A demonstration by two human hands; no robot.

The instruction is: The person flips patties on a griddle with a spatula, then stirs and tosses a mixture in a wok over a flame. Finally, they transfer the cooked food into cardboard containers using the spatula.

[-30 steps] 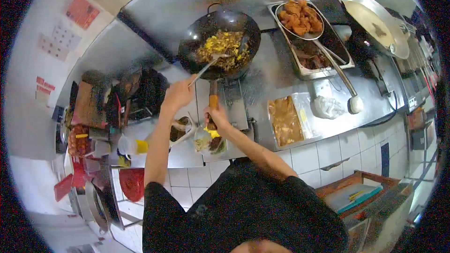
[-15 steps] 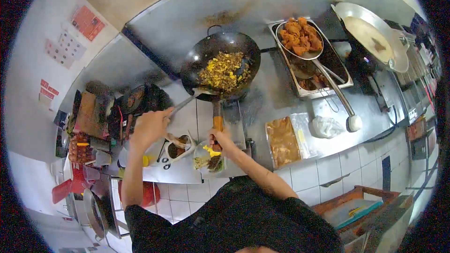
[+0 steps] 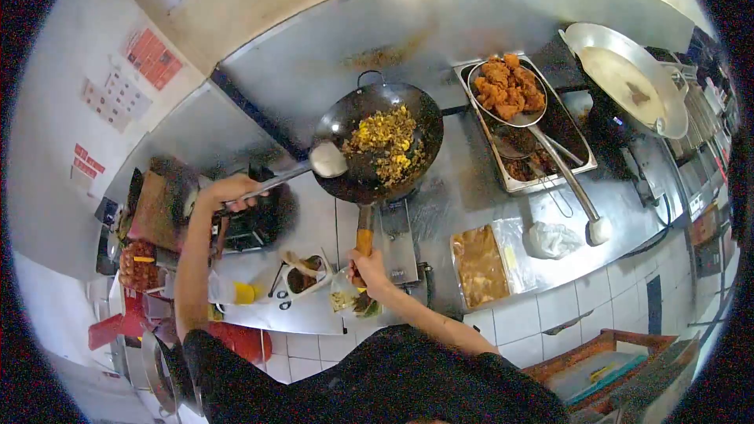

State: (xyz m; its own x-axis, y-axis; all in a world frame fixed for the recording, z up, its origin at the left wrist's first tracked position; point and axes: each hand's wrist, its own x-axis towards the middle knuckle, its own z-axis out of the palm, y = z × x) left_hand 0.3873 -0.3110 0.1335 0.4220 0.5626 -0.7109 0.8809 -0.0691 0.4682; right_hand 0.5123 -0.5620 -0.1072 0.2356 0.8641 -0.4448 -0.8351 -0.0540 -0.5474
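My left hand (image 3: 236, 192) is closed round the metal handle of a wok ladle (image 3: 328, 160), whose pale round head is raised at the left rim of the wok. The black wok (image 3: 334, 122) holds chopped brown food mixed with yellow bits of egg (image 3: 385, 137). My right hand (image 3: 367, 271) grips the wok's wooden handle (image 3: 365, 239) from the near side. Just below this hand, partly covered by it, is a small container of yellow, pale and dark ingredients (image 3: 345, 301).
Right of the wok, a strainer of fried pieces (image 3: 509, 88) rests on a steel tray (image 3: 542, 180). Farther right sits a wide pan of oil (image 3: 624, 82). A bag of brown food (image 3: 479, 267) and a crumpled white cloth (image 3: 554, 239) lie nearer. A sauce container (image 3: 305, 275) stands at left.
The ladle has come up from the food to the wok's left rim, as my left hand moved left and slightly up. My right hand stays on the handle. The food has shifted.
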